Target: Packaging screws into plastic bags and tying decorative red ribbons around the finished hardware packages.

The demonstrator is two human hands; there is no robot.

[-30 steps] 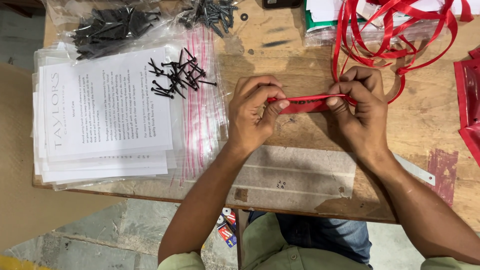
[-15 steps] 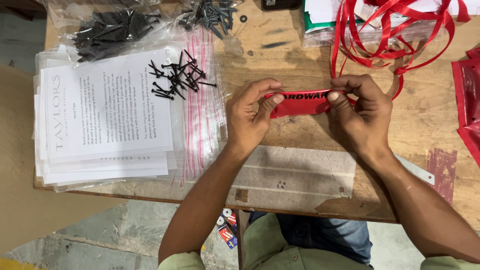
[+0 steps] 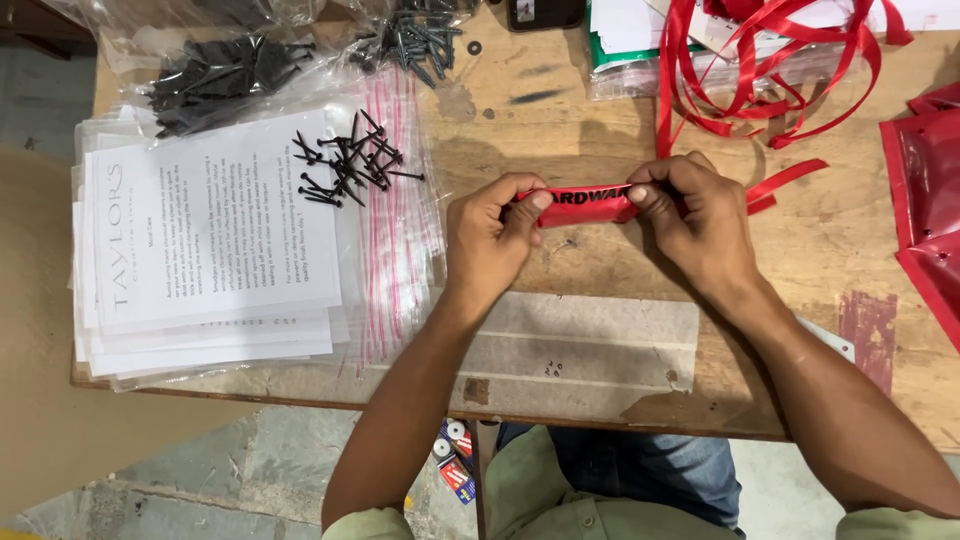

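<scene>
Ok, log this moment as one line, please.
left hand: pinching left end of red pouch | right hand: pinching its right end | pouch: held just above wooden table | nearby: loose black screws, red ribbon

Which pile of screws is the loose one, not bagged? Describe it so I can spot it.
Start at the stack of white printed sheets on the wooden table's left side. At its upper right corner lies a small loose pile of black screws, unbagged, unlike the bagged black screws behind.
</scene>
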